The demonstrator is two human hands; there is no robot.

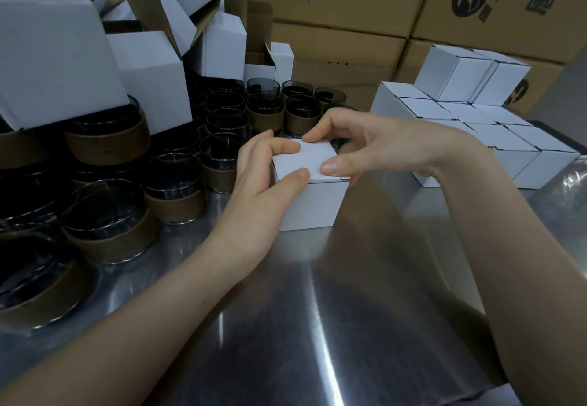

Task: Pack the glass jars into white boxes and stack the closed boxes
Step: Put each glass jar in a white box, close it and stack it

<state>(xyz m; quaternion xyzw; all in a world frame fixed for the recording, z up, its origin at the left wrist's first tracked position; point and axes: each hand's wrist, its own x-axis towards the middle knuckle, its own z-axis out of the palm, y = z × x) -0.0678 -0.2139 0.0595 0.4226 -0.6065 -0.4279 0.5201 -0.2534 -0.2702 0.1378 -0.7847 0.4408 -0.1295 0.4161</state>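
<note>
From eight to eleven o'clock of the box, glass jars (pixel 104 215) crowd the steel table (pixel 317 310); they look heavy, slick and breakable. My left hand (pixel 260 196) curls round the left side of the white box (pixel 311 205) at the centre, thumb on the lid; my right hand (pixel 381 148) pinches the lid front and back with thumb and forefinger. It is thin, light card, easily crushed I'd judge, so hold near the corners; closed boxes (pixel 495 138) sit at two o'clock.

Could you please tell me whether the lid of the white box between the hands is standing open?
No, the lid of the white box lies flat, held down by the left hand and right hand.
</note>
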